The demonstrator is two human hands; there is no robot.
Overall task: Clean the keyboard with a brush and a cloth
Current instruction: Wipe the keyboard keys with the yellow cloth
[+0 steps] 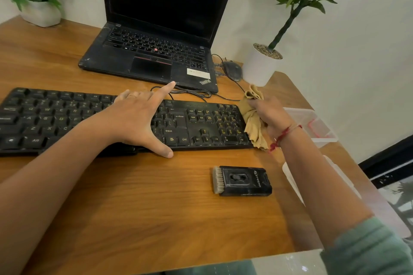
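I have the left hand (136, 118) spread flat over the middle of the keyboard (201, 123) with its fingers straight and holding nothing. The thumb reaches past the near edge and the forefinger points toward the laptop (156, 56). The right hand (268, 116) is clenched round a crumpled tan cloth (253, 123), which hangs against the keyboard's right end, by the number pad. The keyboard is black and full-sized with pale legends, and it lies across the wooden surface (134, 207) just in front of the laptop. Its cable loops between the two. The brush (242, 181) lies flat near the keyboard's front edge — a black block with pale bristles at its left end. A mouse (232, 70) and a white potted plant (260, 67) sit beyond the cloth, and a clear plastic box (312, 125) is to the right.
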